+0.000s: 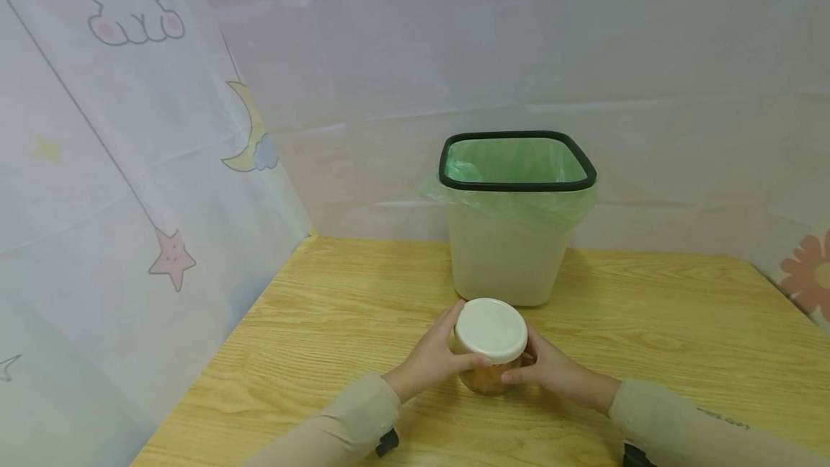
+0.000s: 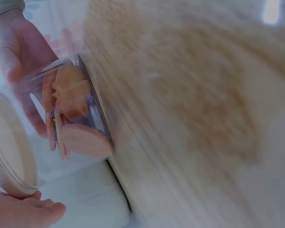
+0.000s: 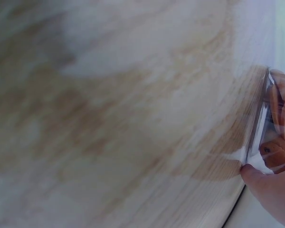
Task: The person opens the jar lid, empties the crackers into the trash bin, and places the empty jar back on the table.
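Observation:
A clear jar [image 1: 485,380] with a white lid [image 1: 491,330] stands on the table in front of me, at the foot of the bin in the head view. My left hand [image 1: 433,360] curls round the lid's left side, its thumb across the near edge. Lower down, my right hand [image 1: 559,373] grips the jar's right side, fingers partly hidden behind it. Orange-brown pieces [image 2: 72,90] and a flat round pinkish one [image 2: 85,140] show through the jar's wall in the left wrist view. The right wrist view catches my right fingertips [image 3: 256,175] by the jar's base.
Right behind the jar stands a whitish bin [image 1: 509,254] with a black rim [image 1: 519,187] and a green liner bag [image 1: 538,157]. The wood-grain table [image 1: 363,294] meets pale printed cloth [image 1: 363,92] at the back and left.

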Available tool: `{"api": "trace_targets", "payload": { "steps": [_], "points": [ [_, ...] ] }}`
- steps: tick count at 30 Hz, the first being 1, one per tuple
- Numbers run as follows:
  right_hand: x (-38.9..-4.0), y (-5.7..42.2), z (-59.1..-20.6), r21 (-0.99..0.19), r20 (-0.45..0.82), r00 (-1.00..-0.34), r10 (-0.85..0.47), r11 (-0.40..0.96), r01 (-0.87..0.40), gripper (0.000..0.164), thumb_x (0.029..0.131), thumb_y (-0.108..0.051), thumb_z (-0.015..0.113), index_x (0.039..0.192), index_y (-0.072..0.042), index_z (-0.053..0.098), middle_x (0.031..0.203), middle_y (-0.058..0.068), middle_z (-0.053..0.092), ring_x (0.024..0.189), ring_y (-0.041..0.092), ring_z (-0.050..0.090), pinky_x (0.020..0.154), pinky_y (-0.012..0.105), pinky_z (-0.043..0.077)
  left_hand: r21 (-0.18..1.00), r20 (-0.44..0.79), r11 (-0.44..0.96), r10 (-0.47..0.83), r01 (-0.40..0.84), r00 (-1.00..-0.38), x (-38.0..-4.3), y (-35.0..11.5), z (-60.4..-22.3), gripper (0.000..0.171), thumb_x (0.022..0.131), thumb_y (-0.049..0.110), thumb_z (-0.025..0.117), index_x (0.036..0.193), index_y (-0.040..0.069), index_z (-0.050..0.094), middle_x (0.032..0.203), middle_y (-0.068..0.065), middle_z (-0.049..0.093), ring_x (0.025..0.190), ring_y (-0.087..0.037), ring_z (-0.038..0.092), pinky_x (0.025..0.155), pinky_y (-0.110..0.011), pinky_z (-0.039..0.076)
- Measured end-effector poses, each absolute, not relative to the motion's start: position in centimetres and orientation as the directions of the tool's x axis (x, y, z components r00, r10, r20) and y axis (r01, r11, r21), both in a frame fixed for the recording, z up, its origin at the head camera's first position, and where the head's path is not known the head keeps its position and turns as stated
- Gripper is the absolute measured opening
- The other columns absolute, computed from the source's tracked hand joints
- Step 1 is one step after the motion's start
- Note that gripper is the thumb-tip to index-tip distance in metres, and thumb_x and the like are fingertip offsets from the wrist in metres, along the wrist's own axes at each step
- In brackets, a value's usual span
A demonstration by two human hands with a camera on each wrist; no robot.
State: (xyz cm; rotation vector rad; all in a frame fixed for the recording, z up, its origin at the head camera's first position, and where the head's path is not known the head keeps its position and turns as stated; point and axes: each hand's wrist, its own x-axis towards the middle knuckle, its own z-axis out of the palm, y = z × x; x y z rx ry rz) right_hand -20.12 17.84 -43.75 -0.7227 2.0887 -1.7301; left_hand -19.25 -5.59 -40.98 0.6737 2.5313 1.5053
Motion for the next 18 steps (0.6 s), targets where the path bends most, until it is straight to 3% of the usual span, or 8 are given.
{"api": "trace_targets", "payload": {
  "steps": [7, 18],
  "points": [
    [-20.12, 17.86, -43.79, -0.977, 0.060, -0.818, -0.572, 0.134, -0.166, 0.100, 0.085, -0.011, 0.076, 0.150, 0.007, 0.003, 0.146, 0.038, 0.021, 0.133, 0.056, 0.023, 0.102, 0.056, 0.037, 0.855, 0.164, 0.386, 0.432, 0.346, -0.887, -19.21, -5.48, -40.95, 0.087, 0.081, 0.034, 0.080, 0.151, 0.017, 0.031, 0.151, -0.004, 0.034, 0.139, -0.026, 0.032, 0.108, -0.056, 0.030],
    [-20.13, 17.80, -43.87, -0.976, 0.063, -0.820, -0.569, 0.136, -0.169, 0.100, 0.085, -0.011, 0.077, 0.150, 0.009, 0.003, 0.144, 0.040, 0.023, 0.130, 0.055, 0.028, 0.099, 0.051, 0.040, 0.862, 0.135, 0.405, 0.394, 0.303, -0.909, -18.98, -5.21, -41.14, 0.101, 0.080, 0.036, 0.080, 0.155, 0.007, 0.018, 0.158, -0.014, 0.023, 0.143, -0.031, 0.025, 0.110, -0.055, 0.026]
  ]
}}
